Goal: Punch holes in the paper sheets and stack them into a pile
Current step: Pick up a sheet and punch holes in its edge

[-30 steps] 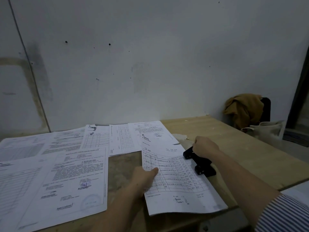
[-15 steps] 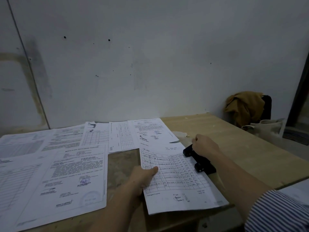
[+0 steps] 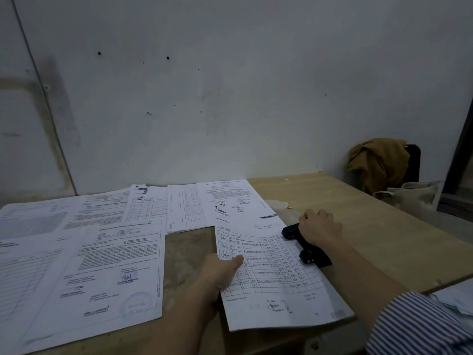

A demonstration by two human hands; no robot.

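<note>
Your left hand pinches the sheet with the hand-filled table at its nine o'clock edge, thumb on top and the other fingers hidden beneath the paper. Your right hand is clenched over the lever of the black hole punch, which sits against the sheet's three o'clock edge, toward the upper half of that side. The sheet lies flat on the wooden surface, and its six o'clock end juts past the near rim.

This looks like the punching step itself: paper fed into the slot, hand bearing down. Whether the lever is fully pressed I cannot tell, since your knuckles cover it (the dim light does not help).

Next you will likely need to lift the right hand so the lever springs back, then draw the sheet out toward nine o'clock with the left hand, sliding it flat so the fresh holes do not tear. Choose a spot for the pile first. No neat stack shows yet. The loose sheets at nine o'clock overlap in a loose spread, with more fanned at eleven to twelve o'clock, touching the wall end of the surface. Beyond the surface at two o'clock are a pale bag and an ochre cloth, well apart from the work.
</note>
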